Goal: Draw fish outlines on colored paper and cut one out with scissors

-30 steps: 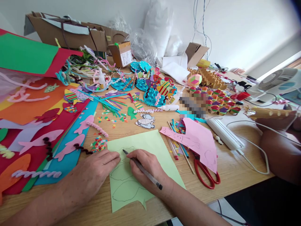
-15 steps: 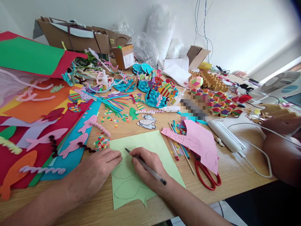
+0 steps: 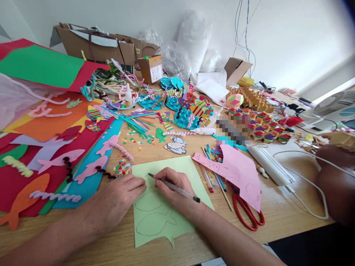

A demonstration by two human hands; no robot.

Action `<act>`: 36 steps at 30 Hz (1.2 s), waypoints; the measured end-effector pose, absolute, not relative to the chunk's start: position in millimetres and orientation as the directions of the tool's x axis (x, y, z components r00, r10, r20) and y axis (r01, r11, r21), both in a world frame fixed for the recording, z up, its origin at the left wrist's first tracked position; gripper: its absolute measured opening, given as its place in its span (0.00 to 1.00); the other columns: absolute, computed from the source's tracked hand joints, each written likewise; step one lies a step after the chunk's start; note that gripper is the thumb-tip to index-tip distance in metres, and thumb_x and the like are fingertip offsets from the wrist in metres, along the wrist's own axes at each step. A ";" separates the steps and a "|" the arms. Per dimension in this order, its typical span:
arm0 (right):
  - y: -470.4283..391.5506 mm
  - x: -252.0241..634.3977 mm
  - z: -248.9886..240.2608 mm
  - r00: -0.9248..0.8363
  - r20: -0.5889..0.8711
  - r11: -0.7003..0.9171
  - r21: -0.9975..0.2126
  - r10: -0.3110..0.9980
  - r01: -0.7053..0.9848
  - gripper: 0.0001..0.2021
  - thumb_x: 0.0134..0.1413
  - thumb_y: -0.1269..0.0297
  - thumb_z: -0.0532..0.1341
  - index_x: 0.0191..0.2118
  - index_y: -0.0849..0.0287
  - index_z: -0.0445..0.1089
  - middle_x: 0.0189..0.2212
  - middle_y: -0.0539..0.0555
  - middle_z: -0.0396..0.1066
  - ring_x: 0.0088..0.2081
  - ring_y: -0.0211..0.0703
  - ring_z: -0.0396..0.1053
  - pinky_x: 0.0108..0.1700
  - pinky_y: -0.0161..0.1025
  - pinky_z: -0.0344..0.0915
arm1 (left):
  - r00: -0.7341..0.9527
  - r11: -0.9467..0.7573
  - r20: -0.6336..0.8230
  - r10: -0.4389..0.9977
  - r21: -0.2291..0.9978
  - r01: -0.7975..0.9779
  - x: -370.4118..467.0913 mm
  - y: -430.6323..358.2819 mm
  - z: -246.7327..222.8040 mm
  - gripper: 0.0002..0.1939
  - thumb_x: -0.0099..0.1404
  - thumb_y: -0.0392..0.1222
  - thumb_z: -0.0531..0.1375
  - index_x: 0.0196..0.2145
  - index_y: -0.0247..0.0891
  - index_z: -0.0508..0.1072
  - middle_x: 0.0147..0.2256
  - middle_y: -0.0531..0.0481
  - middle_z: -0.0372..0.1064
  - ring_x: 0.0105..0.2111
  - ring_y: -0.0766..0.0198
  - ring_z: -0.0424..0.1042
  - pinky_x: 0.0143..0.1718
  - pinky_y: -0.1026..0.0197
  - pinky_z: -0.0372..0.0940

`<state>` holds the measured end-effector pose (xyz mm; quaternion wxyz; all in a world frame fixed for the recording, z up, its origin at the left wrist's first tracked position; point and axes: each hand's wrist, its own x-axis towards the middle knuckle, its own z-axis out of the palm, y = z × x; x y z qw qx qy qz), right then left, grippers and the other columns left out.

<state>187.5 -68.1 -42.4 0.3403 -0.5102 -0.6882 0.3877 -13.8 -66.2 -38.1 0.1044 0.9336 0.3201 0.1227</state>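
A light green sheet [image 3: 180,164] with fish outlines drawn on it lies on the wooden table. My right hand [image 3: 173,186] grips a black-tipped pen [image 3: 180,191], its point touching the sheet near the upper left. Resting flat on the sheet's left edge is my left hand [image 3: 119,197], fingers extended and holding nothing. Small printed fish cutouts [image 3: 176,145] lie just beyond the sheet. To the right, pink paper [image 3: 244,173] with pencil outlines partly covers red-handled scissors [image 3: 245,212].
Coloured paper [image 3: 39,66] and pink fish cutouts [image 3: 93,168] with pipe cleaners cover the left side. Glue bottles [image 3: 205,131], blue decorated plates [image 3: 187,118] and paper strips lie behind. On the right are a white power strip [image 3: 270,166] with cable and a fan [image 3: 330,109].
The whole view has shifted slightly, so the table items appear further right. The pen leans lower, and more of the lower fish outline shows beside my right hand.
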 end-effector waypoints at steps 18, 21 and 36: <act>-69.3 183.8 -46.5 -0.308 0.212 0.352 -0.774 0.927 0.526 0.05 0.49 0.71 0.54 0.30 0.57 0.66 0.21 0.48 0.70 0.21 0.35 0.65 0.26 0.30 0.61 | 0.780 -0.781 0.146 0.609 0.281 0.558 -12.7 -65.1 -34.3 0.24 0.58 0.23 0.43 0.43 0.35 0.72 0.42 0.46 0.71 0.41 0.61 0.68 0.42 0.61 0.66; -69.6 183.9 -46.6 -0.312 0.208 0.353 -0.765 0.927 0.539 0.05 0.49 0.71 0.54 0.30 0.57 0.66 0.22 0.48 0.71 0.22 0.35 0.66 0.27 0.31 0.62 | 0.779 -0.782 0.150 0.609 0.276 0.559 -12.5 -64.5 -34.2 0.24 0.57 0.23 0.43 0.43 0.36 0.72 0.42 0.46 0.70 0.41 0.61 0.68 0.42 0.61 0.66; -69.7 184.3 -45.7 -0.333 0.205 0.364 -0.760 0.921 0.539 0.05 0.49 0.72 0.55 0.30 0.57 0.66 0.22 0.48 0.71 0.23 0.34 0.66 0.28 0.30 0.62 | 0.766 -0.773 0.164 0.622 0.286 0.567 -11.7 -64.9 -35.1 0.24 0.57 0.23 0.44 0.43 0.36 0.72 0.42 0.46 0.71 0.41 0.61 0.69 0.42 0.61 0.66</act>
